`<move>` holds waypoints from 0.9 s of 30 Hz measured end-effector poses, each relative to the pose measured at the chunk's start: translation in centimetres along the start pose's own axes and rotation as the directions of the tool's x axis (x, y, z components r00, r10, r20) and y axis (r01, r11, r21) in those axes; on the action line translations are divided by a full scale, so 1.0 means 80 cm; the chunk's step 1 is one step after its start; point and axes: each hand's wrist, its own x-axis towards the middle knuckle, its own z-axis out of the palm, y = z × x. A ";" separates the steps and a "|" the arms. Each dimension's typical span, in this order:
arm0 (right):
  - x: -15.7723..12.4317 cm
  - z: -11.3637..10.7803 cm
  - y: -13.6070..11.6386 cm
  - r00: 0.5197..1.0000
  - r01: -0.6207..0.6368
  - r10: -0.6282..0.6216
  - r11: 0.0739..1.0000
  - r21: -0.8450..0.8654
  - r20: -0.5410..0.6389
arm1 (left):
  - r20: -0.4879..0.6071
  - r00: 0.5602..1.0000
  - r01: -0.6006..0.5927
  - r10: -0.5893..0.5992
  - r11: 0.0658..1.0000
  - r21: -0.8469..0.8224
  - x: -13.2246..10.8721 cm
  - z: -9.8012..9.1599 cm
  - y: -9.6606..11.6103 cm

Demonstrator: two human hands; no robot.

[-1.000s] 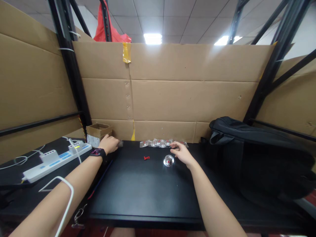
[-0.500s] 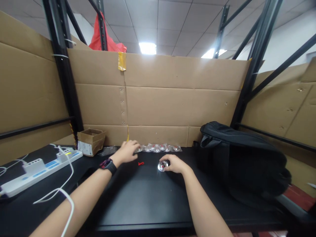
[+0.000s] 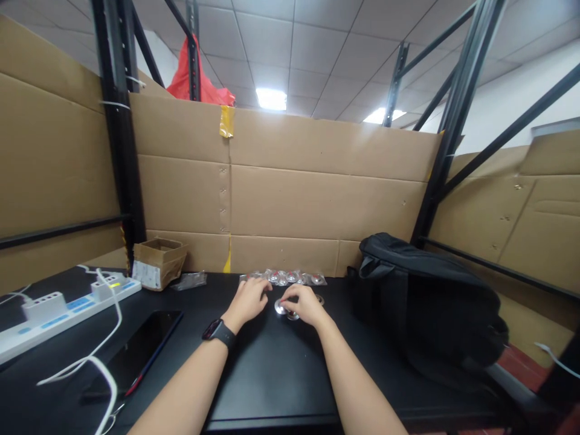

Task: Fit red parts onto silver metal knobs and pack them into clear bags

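Observation:
On the black table, a shiny round metal disc (image 3: pixel 280 307) lies under the fingertips of my right hand (image 3: pixel 304 304), whose thumb and fingers are pinched at its red centre. More shiny round pieces show partly beneath and beyond that hand. My left hand (image 3: pixel 250 300), with a black watch on the wrist, hovers just left of the disc, fingers apart and holding nothing. Behind both hands runs a row of several clear-wrapped shiny discs with red centres (image 3: pixel 291 277).
At left are a white power strip (image 3: pixel 72 311) with cables, a black phone (image 3: pixel 140 350), an open cardboard box (image 3: pixel 158 263) and a clear plastic bag (image 3: pixel 190 280). A black backpack (image 3: pixel 430 308) stands at right. Cardboard panels (image 3: pixel 285 199) wall the back.
My left hand has moved right and nearer, toward the disc. My right hand has shifted slightly left and now pinches at the disc's centre. The small red item is no longer visible. The view has shifted.

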 end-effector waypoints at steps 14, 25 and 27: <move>0.004 0.011 -0.031 0.958 -0.213 0.284 0.774 0.596 -0.027 | -0.028 0.999 0.026 -0.045 0.871 -0.490 0.010 0.016 0.012; -0.001 0.007 -0.036 0.948 -0.230 0.317 0.665 0.710 0.010 | 0.021 0.997 0.072 -0.076 0.768 -0.636 0.015 0.023 0.009; -0.002 0.005 -0.038 0.946 -0.232 0.324 0.631 0.740 0.021 | 0.035 0.997 0.077 -0.072 0.742 -0.666 0.016 0.020 0.009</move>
